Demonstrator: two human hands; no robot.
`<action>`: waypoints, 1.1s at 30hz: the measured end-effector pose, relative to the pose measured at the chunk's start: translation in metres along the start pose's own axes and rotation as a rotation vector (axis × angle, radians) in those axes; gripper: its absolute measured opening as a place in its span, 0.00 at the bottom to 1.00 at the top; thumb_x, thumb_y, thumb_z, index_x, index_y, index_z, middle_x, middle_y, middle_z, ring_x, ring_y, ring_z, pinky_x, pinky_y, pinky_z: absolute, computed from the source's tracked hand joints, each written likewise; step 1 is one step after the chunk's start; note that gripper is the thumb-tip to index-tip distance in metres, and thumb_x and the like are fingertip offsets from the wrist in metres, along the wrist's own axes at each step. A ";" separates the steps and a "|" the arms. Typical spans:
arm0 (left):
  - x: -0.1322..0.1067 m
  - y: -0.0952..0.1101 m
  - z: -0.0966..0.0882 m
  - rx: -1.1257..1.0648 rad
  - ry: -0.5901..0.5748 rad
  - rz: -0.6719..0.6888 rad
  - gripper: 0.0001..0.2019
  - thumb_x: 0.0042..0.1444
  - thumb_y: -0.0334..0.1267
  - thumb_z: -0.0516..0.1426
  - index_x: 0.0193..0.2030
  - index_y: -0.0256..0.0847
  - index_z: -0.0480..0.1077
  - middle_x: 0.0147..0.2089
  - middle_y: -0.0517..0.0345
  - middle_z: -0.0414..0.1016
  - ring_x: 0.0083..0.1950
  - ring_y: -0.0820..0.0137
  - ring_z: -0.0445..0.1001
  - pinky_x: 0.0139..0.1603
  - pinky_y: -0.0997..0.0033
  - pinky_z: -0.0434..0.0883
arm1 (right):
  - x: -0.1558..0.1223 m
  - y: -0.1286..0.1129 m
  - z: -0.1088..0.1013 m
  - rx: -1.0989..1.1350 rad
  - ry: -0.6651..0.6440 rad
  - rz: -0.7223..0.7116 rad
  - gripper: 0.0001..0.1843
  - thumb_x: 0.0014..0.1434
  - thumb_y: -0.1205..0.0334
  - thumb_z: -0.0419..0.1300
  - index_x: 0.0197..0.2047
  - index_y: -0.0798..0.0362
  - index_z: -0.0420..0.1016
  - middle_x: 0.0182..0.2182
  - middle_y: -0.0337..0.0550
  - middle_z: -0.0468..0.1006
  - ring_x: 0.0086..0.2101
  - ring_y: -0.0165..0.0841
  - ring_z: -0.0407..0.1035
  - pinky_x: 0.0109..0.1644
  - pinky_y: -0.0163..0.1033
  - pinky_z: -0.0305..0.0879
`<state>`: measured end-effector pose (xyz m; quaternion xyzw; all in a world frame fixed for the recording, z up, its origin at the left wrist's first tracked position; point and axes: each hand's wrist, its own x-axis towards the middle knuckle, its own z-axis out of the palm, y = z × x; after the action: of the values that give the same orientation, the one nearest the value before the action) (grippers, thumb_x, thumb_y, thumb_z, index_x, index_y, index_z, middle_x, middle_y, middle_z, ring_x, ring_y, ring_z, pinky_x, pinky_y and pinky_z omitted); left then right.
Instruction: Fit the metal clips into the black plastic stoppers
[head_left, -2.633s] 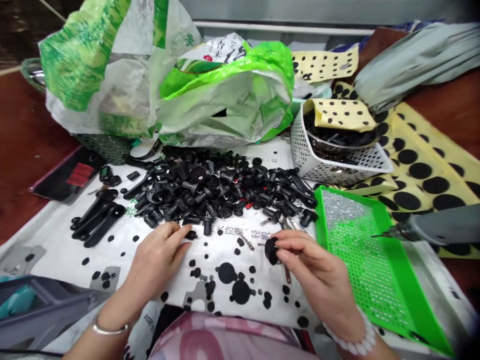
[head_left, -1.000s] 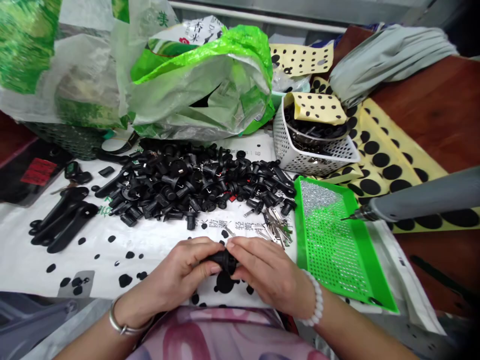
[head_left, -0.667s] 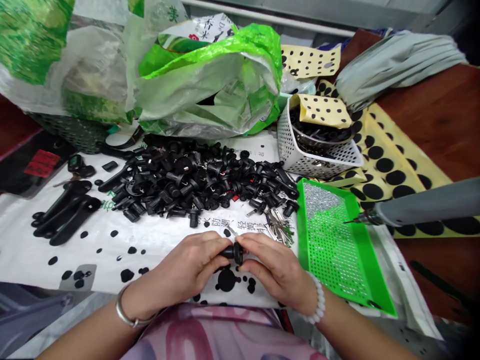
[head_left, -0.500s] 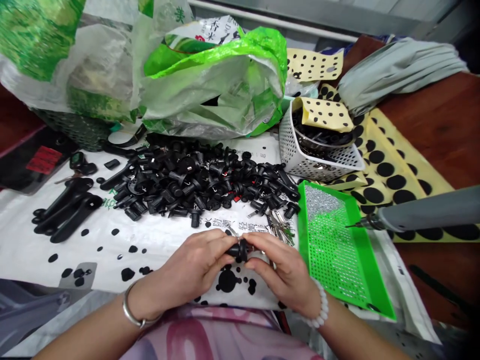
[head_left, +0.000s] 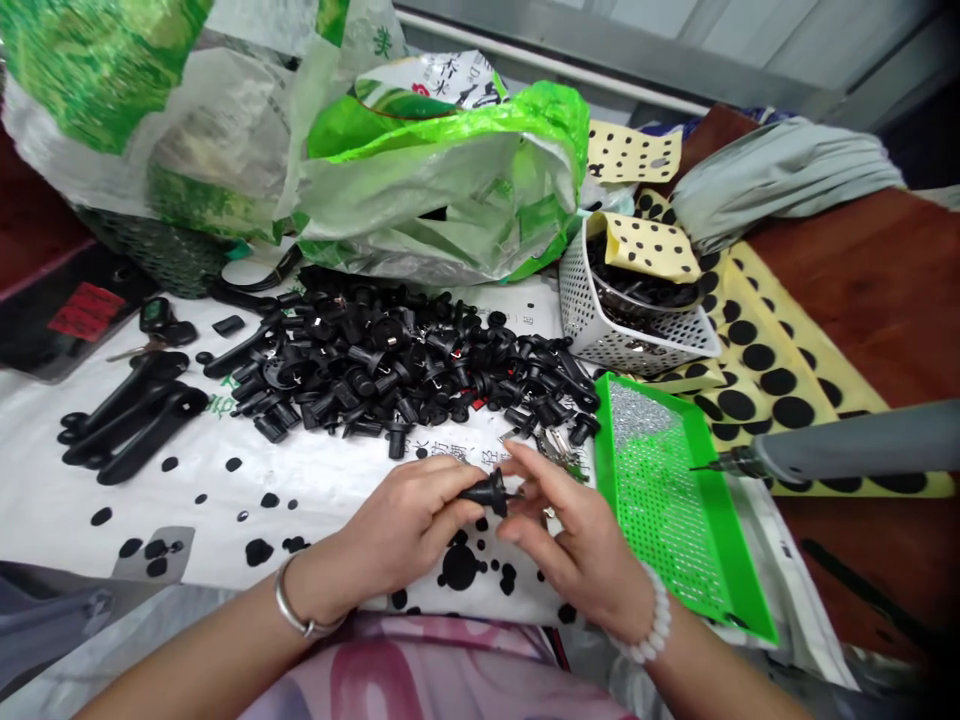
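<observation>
My left hand is closed round the narrow end of a small black plastic part with a round flange. My right hand is just to the right of it, thumb and index finger apart. Its other fingers are curled over small shiny metal pieces, partly hidden. Whether those fingers touch the black part, I cannot make out. Beyond my hands lies a heap of similar black plastic parts, with thin metal strips at its right end.
At right is a green perforated tray with small silvery pieces; a grey electric screwdriver points over it. Behind stand a white basket and a green-white plastic bag. Black handle-shaped parts lie left.
My right thumb and index finger have come away from the black part and spread apart. The left hand keeps its hold. The view has shifted slightly.
</observation>
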<state>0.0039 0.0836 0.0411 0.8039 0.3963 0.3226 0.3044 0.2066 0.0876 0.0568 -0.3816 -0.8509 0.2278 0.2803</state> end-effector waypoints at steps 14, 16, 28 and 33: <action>-0.003 -0.009 0.003 -0.179 -0.031 -0.094 0.09 0.60 0.34 0.52 0.45 0.40 0.70 0.40 0.55 0.75 0.40 0.69 0.73 0.41 0.70 0.70 | 0.014 -0.003 0.000 -0.183 -0.147 -0.105 0.29 0.63 0.45 0.46 0.57 0.62 0.60 0.43 0.56 0.76 0.37 0.38 0.73 0.36 0.41 0.71; -0.003 -0.009 0.005 -0.143 -0.023 -0.065 0.09 0.60 0.32 0.52 0.45 0.40 0.70 0.40 0.54 0.75 0.40 0.69 0.73 0.41 0.69 0.70 | 0.012 -0.003 0.002 -0.149 -0.149 -0.027 0.23 0.65 0.49 0.46 0.50 0.60 0.66 0.32 0.49 0.78 0.30 0.35 0.72 0.32 0.39 0.69; -0.003 -0.009 0.008 -0.169 -0.025 -0.075 0.10 0.59 0.31 0.53 0.46 0.39 0.69 0.37 0.56 0.74 0.38 0.70 0.71 0.39 0.72 0.69 | 0.009 0.000 0.002 -0.135 -0.192 0.000 0.22 0.65 0.50 0.45 0.48 0.60 0.68 0.34 0.51 0.77 0.33 0.37 0.72 0.34 0.40 0.69; -0.003 -0.010 0.010 -0.129 -0.016 -0.078 0.09 0.59 0.33 0.52 0.45 0.39 0.70 0.36 0.54 0.74 0.37 0.69 0.71 0.38 0.70 0.69 | 0.008 0.001 0.003 -0.137 -0.188 0.108 0.26 0.64 0.46 0.46 0.50 0.61 0.67 0.31 0.49 0.77 0.27 0.35 0.71 0.29 0.39 0.69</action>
<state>0.0056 0.0838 0.0271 0.7693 0.4032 0.3288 0.3710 0.2010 0.0938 0.0567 -0.4221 -0.8651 0.2187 0.1598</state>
